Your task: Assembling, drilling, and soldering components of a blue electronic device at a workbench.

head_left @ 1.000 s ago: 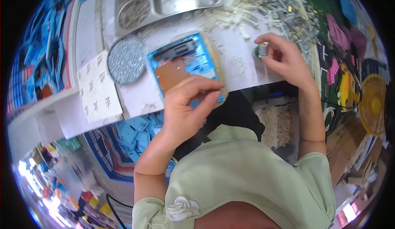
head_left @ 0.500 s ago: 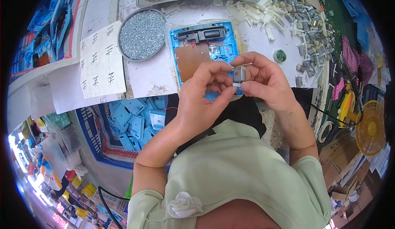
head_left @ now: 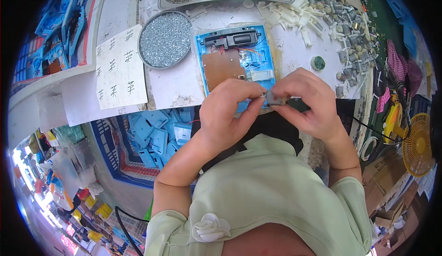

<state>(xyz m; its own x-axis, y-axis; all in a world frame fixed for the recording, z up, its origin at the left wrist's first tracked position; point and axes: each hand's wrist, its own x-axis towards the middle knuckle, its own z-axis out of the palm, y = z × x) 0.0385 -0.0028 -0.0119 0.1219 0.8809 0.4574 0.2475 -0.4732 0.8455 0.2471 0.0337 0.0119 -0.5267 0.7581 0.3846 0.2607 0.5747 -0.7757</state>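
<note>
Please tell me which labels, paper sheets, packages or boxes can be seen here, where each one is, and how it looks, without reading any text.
Paper sheet: on the bench, left of the round screw tin; white rectangle with rows of dark handwritten marks.
Cardboard boxes: on the floor at the lower right, near the yellow fan; brown, partly hidden.
Small packages: far lower left on the floor; yellow, too small to tell more.

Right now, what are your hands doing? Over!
Left hand and right hand pinch a small grey part together. Open blue case on the bench just behind. Nothing between them.
</note>
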